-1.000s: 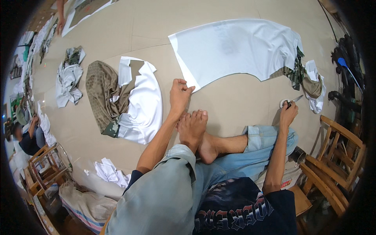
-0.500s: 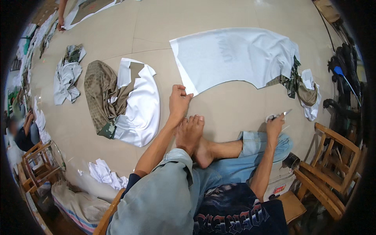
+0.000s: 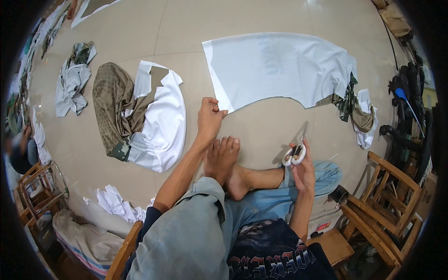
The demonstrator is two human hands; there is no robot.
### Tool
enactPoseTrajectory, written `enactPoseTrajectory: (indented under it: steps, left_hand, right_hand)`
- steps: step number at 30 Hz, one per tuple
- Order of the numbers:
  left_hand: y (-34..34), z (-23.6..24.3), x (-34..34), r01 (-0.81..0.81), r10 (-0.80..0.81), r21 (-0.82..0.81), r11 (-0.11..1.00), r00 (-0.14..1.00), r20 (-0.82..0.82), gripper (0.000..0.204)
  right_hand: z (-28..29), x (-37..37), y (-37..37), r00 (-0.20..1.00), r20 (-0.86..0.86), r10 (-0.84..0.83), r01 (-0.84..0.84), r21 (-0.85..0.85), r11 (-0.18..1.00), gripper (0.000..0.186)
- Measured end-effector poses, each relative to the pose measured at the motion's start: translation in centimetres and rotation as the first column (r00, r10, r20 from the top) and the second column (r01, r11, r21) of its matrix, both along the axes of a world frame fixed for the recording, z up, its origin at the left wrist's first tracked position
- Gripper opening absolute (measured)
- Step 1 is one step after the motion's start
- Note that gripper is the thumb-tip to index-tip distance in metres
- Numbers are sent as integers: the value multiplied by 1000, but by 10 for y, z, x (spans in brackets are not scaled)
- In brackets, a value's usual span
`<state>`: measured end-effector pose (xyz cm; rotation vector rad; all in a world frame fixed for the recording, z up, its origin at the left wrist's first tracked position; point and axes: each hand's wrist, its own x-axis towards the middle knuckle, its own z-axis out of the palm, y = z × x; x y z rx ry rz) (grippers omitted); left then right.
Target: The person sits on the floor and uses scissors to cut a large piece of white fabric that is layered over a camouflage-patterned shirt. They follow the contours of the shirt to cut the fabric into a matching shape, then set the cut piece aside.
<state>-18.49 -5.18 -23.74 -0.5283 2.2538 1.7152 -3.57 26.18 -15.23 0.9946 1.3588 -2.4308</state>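
Note:
A large white cloth piece (image 3: 275,65) lies spread on the floor ahead of me, its near edge curved inward and its right end bunched against camouflage fabric (image 3: 346,100). My left hand (image 3: 209,120) pinches the cloth's near left corner between thumb and fingers. Over my bent leg, my right hand (image 3: 304,173) holds a pair of scissors (image 3: 296,157) with white-wrapped handles. Its palm is turned up, and the blades point away from me, apart from the cloth.
Left of my foot (image 3: 221,158) lies a folded brown-patterned and white garment (image 3: 158,121); a smaller bundle (image 3: 73,84) is beyond it. Wooden chair frames (image 3: 387,200) stand at the right, a woven sack (image 3: 86,238) at lower left. Another person (image 3: 21,151) sits far left.
My right hand has moved left and rolled palm up, bringing the scissor handles into plain view. The left hand keeps its pinch on the cloth corner. The whole view has shifted slightly.

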Motion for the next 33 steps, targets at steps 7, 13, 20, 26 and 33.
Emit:
enactPoseTrajectory:
  steps: [7,13,20,26,33]
  left_hand:
    - [2,-2,-4,7,-7,18,1000,1000,13,42]
    - [-4,8,-7,3,-12,91,996,995,96,46]
    - [-10,-3,-12,-6,-28,210,978,987,156,47]
    - [-13,4,-16,30,-69,205,978,980,186,48]
    - [-12,12,-16,39,-81,183,982,970,228,49]
  right_hand:
    - [11,0,-52,980,72,184,-145,-368,918,76]
    - [-36,-20,-80,962,21,271,-251,-305,918,65]
    - [-68,-49,-95,919,-69,387,-394,-179,902,61]
    - [-70,-59,-104,904,-36,425,-426,-137,894,60]
    - [-72,-59,-105,924,-31,380,-379,-176,908,61]
